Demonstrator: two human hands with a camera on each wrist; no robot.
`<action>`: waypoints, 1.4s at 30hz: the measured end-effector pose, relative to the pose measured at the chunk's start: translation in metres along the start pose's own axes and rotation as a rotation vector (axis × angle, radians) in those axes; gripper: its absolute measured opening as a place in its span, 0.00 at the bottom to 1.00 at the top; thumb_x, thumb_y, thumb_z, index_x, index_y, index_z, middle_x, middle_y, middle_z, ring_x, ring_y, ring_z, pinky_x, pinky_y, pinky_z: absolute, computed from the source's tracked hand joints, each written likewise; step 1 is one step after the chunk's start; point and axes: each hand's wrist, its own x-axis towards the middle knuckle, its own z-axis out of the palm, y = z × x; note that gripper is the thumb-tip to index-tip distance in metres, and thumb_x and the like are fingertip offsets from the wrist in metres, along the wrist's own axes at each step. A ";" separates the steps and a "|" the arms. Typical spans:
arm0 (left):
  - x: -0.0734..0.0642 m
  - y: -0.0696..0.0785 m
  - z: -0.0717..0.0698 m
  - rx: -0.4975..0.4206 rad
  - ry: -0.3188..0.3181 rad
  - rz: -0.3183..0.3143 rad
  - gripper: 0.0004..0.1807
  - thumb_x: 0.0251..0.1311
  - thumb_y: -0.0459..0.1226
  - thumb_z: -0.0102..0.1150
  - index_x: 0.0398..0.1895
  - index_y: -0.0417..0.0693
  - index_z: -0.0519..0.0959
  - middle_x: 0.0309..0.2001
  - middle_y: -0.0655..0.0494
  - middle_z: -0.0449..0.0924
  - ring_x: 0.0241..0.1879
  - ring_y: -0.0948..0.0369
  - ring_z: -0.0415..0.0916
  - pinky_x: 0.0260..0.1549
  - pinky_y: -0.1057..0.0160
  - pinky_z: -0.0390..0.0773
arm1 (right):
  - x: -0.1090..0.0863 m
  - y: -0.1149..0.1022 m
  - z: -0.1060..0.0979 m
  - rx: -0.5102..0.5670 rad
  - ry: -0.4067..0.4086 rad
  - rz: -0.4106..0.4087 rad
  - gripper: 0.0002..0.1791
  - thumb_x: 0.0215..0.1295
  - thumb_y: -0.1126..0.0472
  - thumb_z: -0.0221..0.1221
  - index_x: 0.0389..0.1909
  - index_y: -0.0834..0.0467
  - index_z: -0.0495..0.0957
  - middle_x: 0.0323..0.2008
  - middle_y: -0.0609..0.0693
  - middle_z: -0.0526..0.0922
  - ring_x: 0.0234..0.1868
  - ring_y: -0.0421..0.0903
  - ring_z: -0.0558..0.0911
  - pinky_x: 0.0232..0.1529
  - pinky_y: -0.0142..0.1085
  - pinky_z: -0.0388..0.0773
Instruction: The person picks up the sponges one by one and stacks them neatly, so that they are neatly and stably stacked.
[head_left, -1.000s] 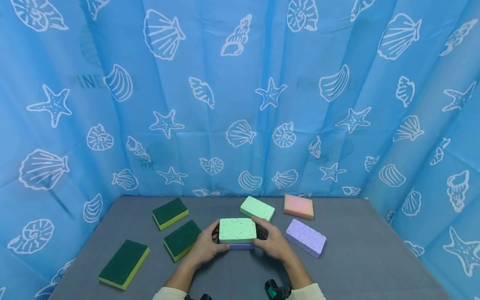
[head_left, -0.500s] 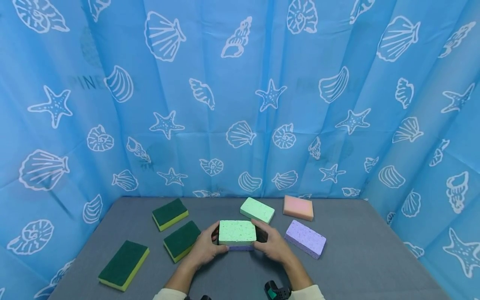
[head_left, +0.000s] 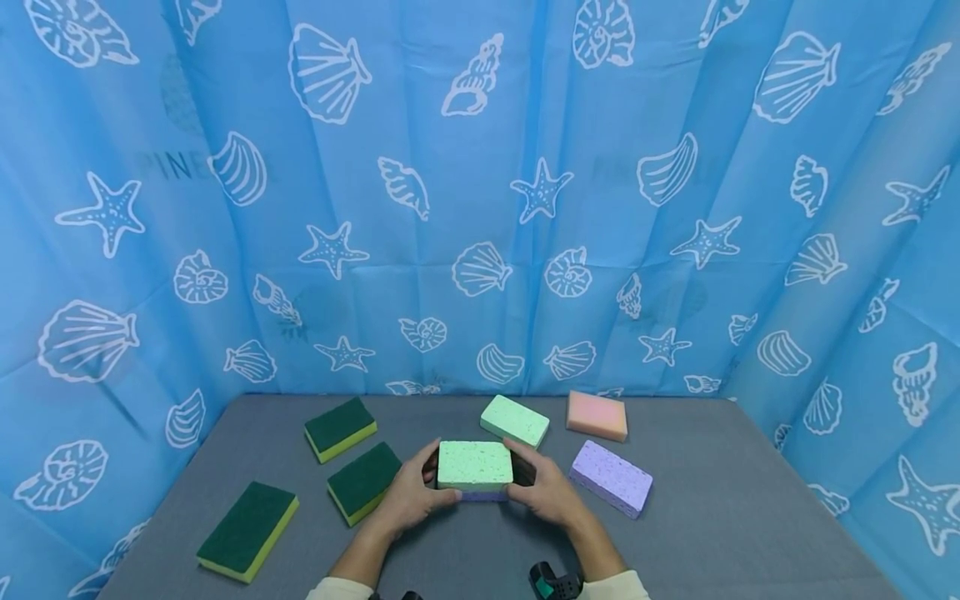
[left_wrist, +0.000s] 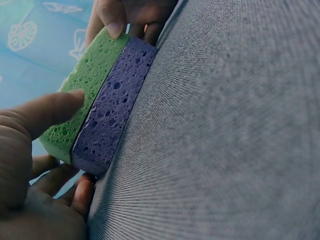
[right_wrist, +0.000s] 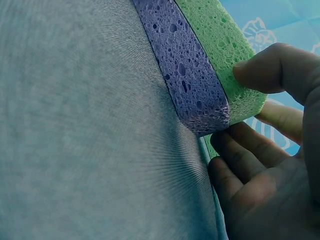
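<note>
A green sponge (head_left: 475, 463) lies squarely on a purple sponge (left_wrist: 116, 102), which sits on the grey cloth. My left hand (head_left: 411, 497) grips the green sponge at its left end, its thumb (left_wrist: 62, 106) pressed on the near side face. At the other end my right hand (head_left: 546, 486) holds the same green sponge, with the thumb (right_wrist: 260, 69) on its near face and other fingers behind. In both wrist views the lower fingers come down beside the purple sponge's ends, close to the cloth. From the head, only a thin strip of purple shows under the green.
Left of the hands lie three green-and-yellow scrub sponges, one near (head_left: 249, 531), one middle (head_left: 365, 481) and one far (head_left: 341, 427). Behind and right are another green sponge (head_left: 515, 419), a peach sponge (head_left: 597, 414) and a second purple sponge (head_left: 611, 477). A blue shell-print curtain (head_left: 480, 208) backs the table.
Both hands keep their hold on the green sponge. The left thumb has shifted slightly right along its front; the other sponges stay where they were.
</note>
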 end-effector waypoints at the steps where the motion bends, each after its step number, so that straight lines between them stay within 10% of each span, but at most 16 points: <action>1: 0.000 0.001 0.000 0.000 0.002 0.007 0.50 0.53 0.34 0.71 0.72 0.27 0.50 0.61 0.32 0.65 0.61 0.41 0.64 0.55 0.43 0.67 | 0.001 0.006 0.001 0.004 0.001 0.001 0.37 0.54 0.74 0.62 0.67 0.70 0.64 0.63 0.65 0.70 0.64 0.58 0.66 0.62 0.52 0.62; 6: -0.001 0.001 0.000 -0.022 0.014 0.009 0.50 0.54 0.35 0.71 0.72 0.29 0.50 0.62 0.30 0.64 0.61 0.39 0.63 0.55 0.41 0.66 | 0.005 0.024 0.004 0.010 -0.004 -0.009 0.38 0.55 0.73 0.62 0.68 0.69 0.63 0.63 0.64 0.69 0.63 0.56 0.67 0.61 0.52 0.63; 16: -0.004 0.003 -0.001 -0.119 0.018 0.006 0.47 0.59 0.43 0.67 0.75 0.41 0.53 0.65 0.34 0.62 0.62 0.42 0.63 0.55 0.42 0.67 | -0.002 -0.012 -0.004 0.070 -0.041 -0.011 0.36 0.55 0.76 0.60 0.66 0.75 0.61 0.62 0.71 0.67 0.63 0.64 0.66 0.60 0.57 0.61; 28: -0.006 0.009 0.000 -0.175 0.003 -0.010 0.42 0.62 0.37 0.64 0.73 0.33 0.53 0.63 0.29 0.61 0.57 0.40 0.67 0.43 0.53 0.76 | -0.002 -0.005 -0.003 0.104 -0.047 -0.026 0.37 0.56 0.74 0.60 0.67 0.74 0.60 0.64 0.70 0.66 0.64 0.63 0.65 0.60 0.59 0.61; 34: -0.002 0.001 0.003 -0.164 0.001 0.000 0.43 0.61 0.40 0.65 0.74 0.36 0.54 0.63 0.31 0.62 0.57 0.42 0.68 0.44 0.54 0.76 | 0.000 0.022 -0.005 0.069 -0.002 -0.048 0.37 0.60 0.65 0.63 0.68 0.71 0.61 0.64 0.67 0.66 0.64 0.61 0.67 0.61 0.55 0.63; 42: -0.004 0.002 0.001 -0.170 -0.002 -0.010 0.44 0.61 0.40 0.66 0.74 0.37 0.53 0.63 0.31 0.62 0.58 0.41 0.68 0.43 0.52 0.77 | -0.007 0.005 -0.019 0.066 0.082 -0.054 0.36 0.62 0.63 0.65 0.68 0.68 0.62 0.64 0.66 0.67 0.65 0.58 0.66 0.63 0.49 0.61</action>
